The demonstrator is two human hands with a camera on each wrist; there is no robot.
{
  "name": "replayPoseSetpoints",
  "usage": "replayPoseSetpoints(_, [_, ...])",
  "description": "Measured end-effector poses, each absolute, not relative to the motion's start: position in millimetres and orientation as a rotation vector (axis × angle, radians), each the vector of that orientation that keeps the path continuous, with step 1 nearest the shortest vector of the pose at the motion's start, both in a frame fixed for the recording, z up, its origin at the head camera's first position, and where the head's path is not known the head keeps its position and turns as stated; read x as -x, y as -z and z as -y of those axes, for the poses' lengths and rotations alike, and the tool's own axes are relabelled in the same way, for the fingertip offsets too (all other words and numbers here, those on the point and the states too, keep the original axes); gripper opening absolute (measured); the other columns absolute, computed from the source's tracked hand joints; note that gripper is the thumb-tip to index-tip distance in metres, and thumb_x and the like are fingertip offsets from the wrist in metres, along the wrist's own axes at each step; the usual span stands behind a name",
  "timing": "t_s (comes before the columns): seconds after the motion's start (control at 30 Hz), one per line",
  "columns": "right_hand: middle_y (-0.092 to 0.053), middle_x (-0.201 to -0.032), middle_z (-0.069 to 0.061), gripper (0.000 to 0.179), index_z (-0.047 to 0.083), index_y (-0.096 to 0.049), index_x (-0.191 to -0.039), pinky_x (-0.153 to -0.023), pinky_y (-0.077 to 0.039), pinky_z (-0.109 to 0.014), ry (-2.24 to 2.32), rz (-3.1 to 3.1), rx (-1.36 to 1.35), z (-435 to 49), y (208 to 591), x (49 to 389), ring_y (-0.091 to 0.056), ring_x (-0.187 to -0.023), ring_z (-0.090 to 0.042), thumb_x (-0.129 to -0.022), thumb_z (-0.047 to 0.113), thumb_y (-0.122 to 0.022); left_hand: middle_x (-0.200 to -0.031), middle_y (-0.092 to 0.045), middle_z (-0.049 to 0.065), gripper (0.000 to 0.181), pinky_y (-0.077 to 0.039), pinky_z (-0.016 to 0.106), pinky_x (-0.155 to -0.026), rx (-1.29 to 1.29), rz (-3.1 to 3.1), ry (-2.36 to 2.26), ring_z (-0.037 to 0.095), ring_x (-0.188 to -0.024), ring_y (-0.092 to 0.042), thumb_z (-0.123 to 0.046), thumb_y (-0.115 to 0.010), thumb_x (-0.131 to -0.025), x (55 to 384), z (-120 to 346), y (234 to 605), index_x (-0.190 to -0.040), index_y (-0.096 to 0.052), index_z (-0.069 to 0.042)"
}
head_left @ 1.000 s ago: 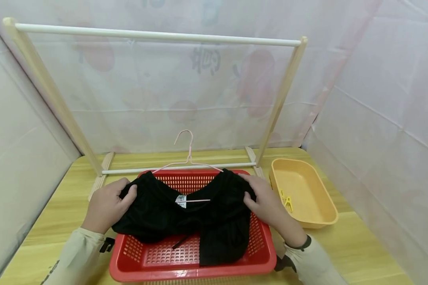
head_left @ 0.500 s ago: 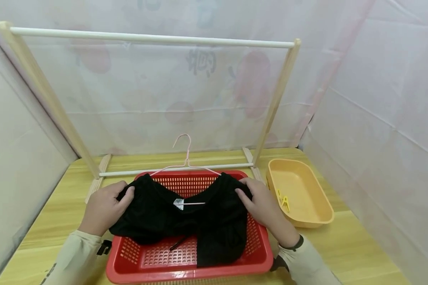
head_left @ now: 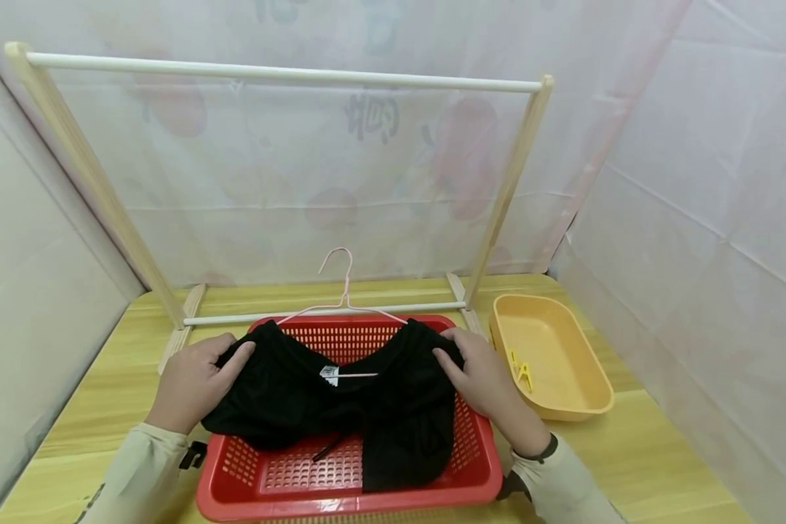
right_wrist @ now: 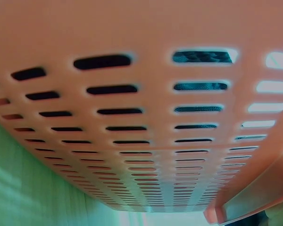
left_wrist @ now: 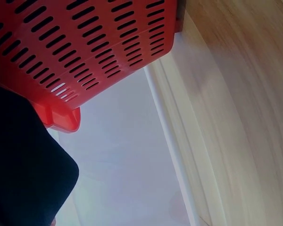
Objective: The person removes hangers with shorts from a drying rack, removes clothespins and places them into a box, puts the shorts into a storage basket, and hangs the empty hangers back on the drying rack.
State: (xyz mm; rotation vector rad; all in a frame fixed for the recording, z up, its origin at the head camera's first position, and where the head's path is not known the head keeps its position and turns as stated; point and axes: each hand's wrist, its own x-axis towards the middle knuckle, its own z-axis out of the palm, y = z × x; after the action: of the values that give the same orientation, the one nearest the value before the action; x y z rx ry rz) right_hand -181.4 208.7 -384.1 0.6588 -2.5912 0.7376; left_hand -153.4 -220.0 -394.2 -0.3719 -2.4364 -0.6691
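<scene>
A pair of black shorts (head_left: 406,415) with a white tag and a dark cord lies spread over the red basket (head_left: 347,506). A pink wire hanger (head_left: 347,297) is inside the waistband; its hook stands up at the back, and a bit of its lower bar shows by the tag. My left hand (head_left: 193,378) pinches the left side of the waist between thumb and fingers. On the right side, my right hand (head_left: 485,375) grips the cloth likewise. In the left wrist view, black cloth (left_wrist: 28,165) hangs beside the basket's slotted wall (left_wrist: 94,42). The right wrist view shows mostly basket wall (right_wrist: 153,99).
Behind the basket stands a rack with a white top rail (head_left: 288,73) and wooden posts (head_left: 511,189). A yellow tray (head_left: 557,356) with yellow clothes pegs (head_left: 522,373) sits to the right on the wood-grain table (head_left: 655,451). Pale cloth walls (head_left: 694,218) enclose the table.
The right thumb has shifted slightly up and left on the cloth. Both hands keep their hold, and the shorts and hanger stay over the basket. The head view has shifted a little.
</scene>
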Motion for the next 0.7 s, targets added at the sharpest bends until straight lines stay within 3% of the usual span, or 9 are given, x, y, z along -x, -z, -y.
replayPoseSetpoints(0.1, [-0.068,-0.099,-0.002,0.010,0.011,-0.067,-0.108,-0.084,-0.054,-0.045,-0.743,2.597,-0.651,-208.8,384.9,181.6,-0.065,-0.092,-0.020,-0.100,0.017,-0.070,-0.059,-0.047,-0.007,0.010,-0.034,0.030,-0.050,0.358,2.445,0.695,0.007,-0.048,-0.040,-0.030,-0.070,-0.100,152.9,220.0,395.2,-0.098,-0.069,-0.020])
replayPoseSetpoints(0.17, [-0.068,-0.098,-0.002,0.010,0.011,-0.067,-0.108,-0.083,-0.054,-0.045,-0.744,2.599,-0.647,-208.7,385.0,181.7,-0.065,-0.092,-0.019,-0.100,0.017,-0.070,-0.070,-0.065,-0.001,0.020,-0.045,0.037,-0.053,0.372,2.440,0.699,0.013,-0.054,-0.056,-0.029,-0.070,-0.100,152.9,220.4,395.3,-0.118,-0.072,-0.021])
replayPoseSetpoints(0.23, [-0.068,-0.098,-0.001,0.009,0.012,-0.067,-0.107,-0.082,-0.054,-0.044,-0.746,2.599,-0.643,-208.7,384.7,181.5,-0.064,-0.091,-0.018,-0.100,0.017,-0.070,-0.086,-0.075,0.006,0.028,-0.054,0.046,-0.060,0.407,2.440,0.691,0.023,-0.065,-0.068,-0.027,-0.069,-0.101,152.9,220.5,394.5,-0.127,-0.072,-0.021])
replayPoseSetpoints(0.33, [-0.069,-0.098,-0.001,0.009,0.012,-0.067,-0.107,-0.082,-0.055,-0.044,-0.750,2.599,-0.640,-209.0,384.2,181.1,-0.064,-0.091,-0.018,-0.100,0.016,-0.070,-0.113,-0.077,0.009,0.027,-0.057,0.056,-0.077,0.456,2.436,0.661,0.032,-0.095,-0.075,-0.024,-0.069,-0.100,152.8,220.2,392.9,-0.125,-0.074,-0.016])
replayPoseSetpoints(0.7, [-0.068,-0.098,-0.001,0.010,0.012,-0.067,-0.107,-0.081,-0.055,-0.044,-0.741,2.602,-0.638,-208.9,384.5,181.4,-0.064,-0.090,-0.017,-0.100,0.017,-0.070,-0.098,-0.074,0.013,0.019,-0.056,0.051,-0.067,0.482,2.447,0.570,0.029,-0.081,-0.072,-0.015,-0.070,-0.096,152.9,217.1,389.0,-0.112,-0.069,-0.004])
